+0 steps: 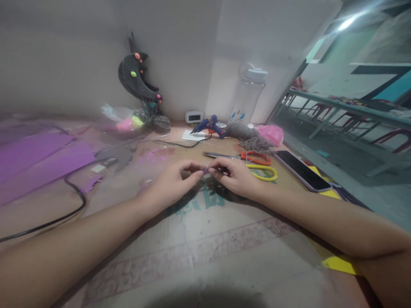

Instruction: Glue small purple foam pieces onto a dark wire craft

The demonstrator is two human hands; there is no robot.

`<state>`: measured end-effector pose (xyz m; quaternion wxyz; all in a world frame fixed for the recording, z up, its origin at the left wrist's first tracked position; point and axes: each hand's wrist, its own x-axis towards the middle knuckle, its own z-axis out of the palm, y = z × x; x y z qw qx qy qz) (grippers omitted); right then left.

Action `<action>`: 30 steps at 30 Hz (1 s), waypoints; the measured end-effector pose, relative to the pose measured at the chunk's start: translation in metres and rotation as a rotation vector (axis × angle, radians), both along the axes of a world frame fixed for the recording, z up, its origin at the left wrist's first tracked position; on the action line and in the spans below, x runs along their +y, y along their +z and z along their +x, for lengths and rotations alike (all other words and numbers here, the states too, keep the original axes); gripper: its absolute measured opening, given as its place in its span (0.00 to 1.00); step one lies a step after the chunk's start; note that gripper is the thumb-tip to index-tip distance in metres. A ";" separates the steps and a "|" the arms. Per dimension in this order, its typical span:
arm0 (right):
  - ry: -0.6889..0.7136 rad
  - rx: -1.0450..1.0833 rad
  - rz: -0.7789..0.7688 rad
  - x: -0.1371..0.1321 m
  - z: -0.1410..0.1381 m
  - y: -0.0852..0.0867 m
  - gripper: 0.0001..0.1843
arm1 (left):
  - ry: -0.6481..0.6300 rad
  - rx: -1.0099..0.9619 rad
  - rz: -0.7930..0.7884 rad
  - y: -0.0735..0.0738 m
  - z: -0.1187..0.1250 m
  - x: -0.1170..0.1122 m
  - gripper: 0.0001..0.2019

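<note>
Our left hand (175, 184) and our right hand (239, 175) nearly meet over the tabletop (221, 261), each narrowed to a pinch of thumb and forefinger, and between the fingertips we hold a small purple piece (205, 170), too tiny for us to make out its shape. Just beyond our right hand we see orange-handled scissors (261, 159), their blades pointing left, and beside that hand a yellow handle (271, 172). Farther right lies a phone (303, 171), screen up. Behind the scissors we have a bundle of grey yarn (240, 130), with pink plastic (272, 134) to its right and a clear bottle (248, 96) standing behind it. Left of the yarn sits a blue glue gun (207, 125), its nozzle over white paper (191, 136), near a small clock (194, 116). Well to our left, purple sheets (41, 160) lie by a black cable (81, 196), and a dark crescent ornament (130, 81) stands against the wall (180, 51)
</note>
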<state>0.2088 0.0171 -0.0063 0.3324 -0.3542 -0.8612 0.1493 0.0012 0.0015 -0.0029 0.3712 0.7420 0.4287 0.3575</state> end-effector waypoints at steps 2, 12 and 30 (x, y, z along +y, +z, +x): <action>0.010 -0.012 -0.003 0.000 0.000 0.001 0.06 | -0.003 -0.006 -0.003 0.000 0.000 0.000 0.13; 0.053 -0.043 0.005 -0.002 -0.001 0.001 0.07 | -0.010 0.030 0.056 0.000 0.000 0.001 0.09; 0.094 -0.043 0.032 -0.003 0.000 -0.001 0.07 | -0.014 0.053 0.039 -0.001 -0.001 0.001 0.11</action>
